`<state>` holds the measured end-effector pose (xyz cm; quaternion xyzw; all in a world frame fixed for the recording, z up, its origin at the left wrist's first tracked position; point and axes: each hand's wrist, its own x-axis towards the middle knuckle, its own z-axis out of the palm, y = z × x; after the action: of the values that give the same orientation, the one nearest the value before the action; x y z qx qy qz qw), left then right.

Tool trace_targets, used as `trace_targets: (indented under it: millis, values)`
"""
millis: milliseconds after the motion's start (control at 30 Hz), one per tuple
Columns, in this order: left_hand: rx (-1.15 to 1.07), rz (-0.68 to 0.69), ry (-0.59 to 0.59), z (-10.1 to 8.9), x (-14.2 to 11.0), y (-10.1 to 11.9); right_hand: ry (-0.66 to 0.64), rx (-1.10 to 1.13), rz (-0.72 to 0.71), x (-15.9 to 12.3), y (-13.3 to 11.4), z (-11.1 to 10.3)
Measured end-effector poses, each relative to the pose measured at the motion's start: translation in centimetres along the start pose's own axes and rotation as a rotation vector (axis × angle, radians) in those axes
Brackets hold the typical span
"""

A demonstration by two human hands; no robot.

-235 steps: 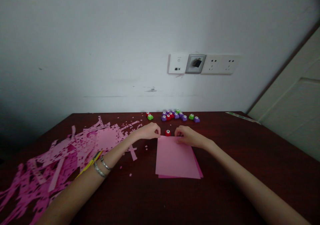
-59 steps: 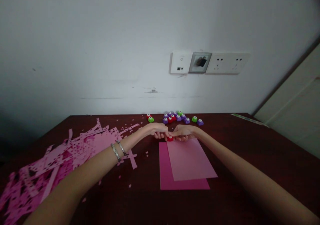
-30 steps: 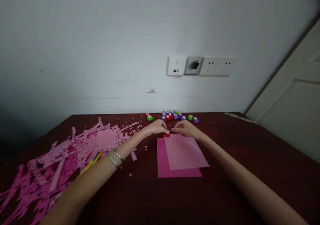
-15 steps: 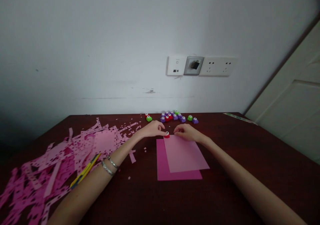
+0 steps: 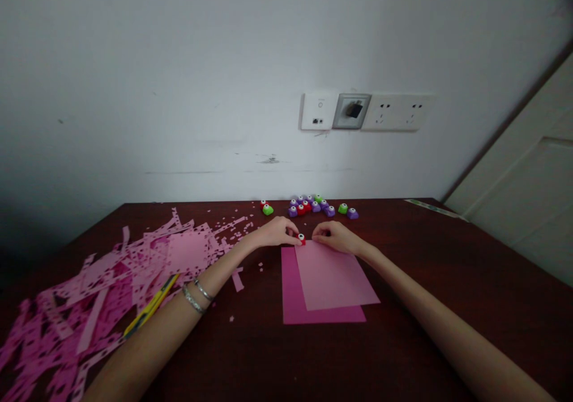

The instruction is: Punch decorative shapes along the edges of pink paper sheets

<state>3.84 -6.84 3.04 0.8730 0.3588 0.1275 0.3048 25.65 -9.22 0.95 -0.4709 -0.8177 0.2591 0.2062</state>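
Note:
At the top left corner of a light pink sheet of paper (image 5: 335, 280) sits a small red craft punch (image 5: 301, 240) with a white top. My left hand (image 5: 278, 232) is curled at the punch's left side, thumb and fingers closed against it. My right hand (image 5: 335, 236) pinches the sheet's far edge, just right of the punch; some of its fingertips are hidden. Under the light sheet a darker pink sheet (image 5: 290, 294) shows at the left and along the near side.
Several purple, red and green punches (image 5: 316, 207) stand by the wall. A heap of punched pink paper strips (image 5: 120, 283) covers the table's left, with a yellow cutter knife (image 5: 152, 306) beside my left forearm. Tiny paper bits are scattered around. A ruler-like strip (image 5: 434, 209) lies far right.
Two seconds ago both hands pressed together on the red punch; they have since come apart. The light sheet has shifted right and turned over the darker one since the earliest frame.

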Motion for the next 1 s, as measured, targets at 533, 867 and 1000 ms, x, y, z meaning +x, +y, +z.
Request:
trace_targets:
  millis: [533,867,1000]
  values:
    - [-0.039,-0.016,0.072,0.3,0.0,-0.6,-0.033,0.021,0.017,-0.2,-0.2,0.0]
    - [-0.021,0.002,0.17,0.3,0.3,-0.9,0.18,0.092,-0.017,0.1,-0.7,0.3]
    - [-0.06,0.052,0.164,0.5,0.5,-0.9,0.237,0.125,-0.082,0.2,-1.2,0.3]
